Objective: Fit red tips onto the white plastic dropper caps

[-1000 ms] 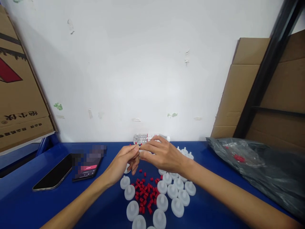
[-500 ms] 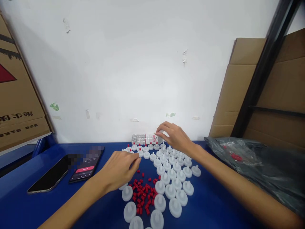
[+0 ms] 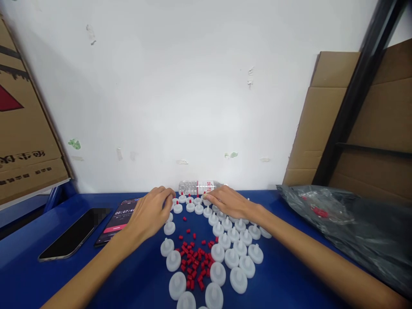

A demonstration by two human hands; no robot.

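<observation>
My right hand [image 3: 228, 202] reaches over the back row of white nozzle lids. Its fingers are drawn together at a small red cap [image 3: 204, 194] on one lid's spout. My left hand [image 3: 155, 209] is at the back left of the lids, fingers curled downward; its fingertips are partly hidden, and I cannot make out what they hold. Several nearby lids [image 3: 190, 207] carry red caps, while many bare white lids [image 3: 238, 280] stand spout up at the right and front. Between them lies a pile of loose red caps [image 3: 195, 262].
A clear plastic bottle [image 3: 188, 187] lies against the wall behind the lids. A black phone [image 3: 72, 234] and another phone showing a timer [image 3: 120, 216] lie at left. A grey plastic bag [image 3: 363, 231] covers the right side of the blue table [image 3: 273, 274]. Cardboard stands on both sides.
My right hand has come down and left from above the bottle onto the back lids. My left hand has moved left and back, uncovering lids at the left and partly covering the timer phone.
</observation>
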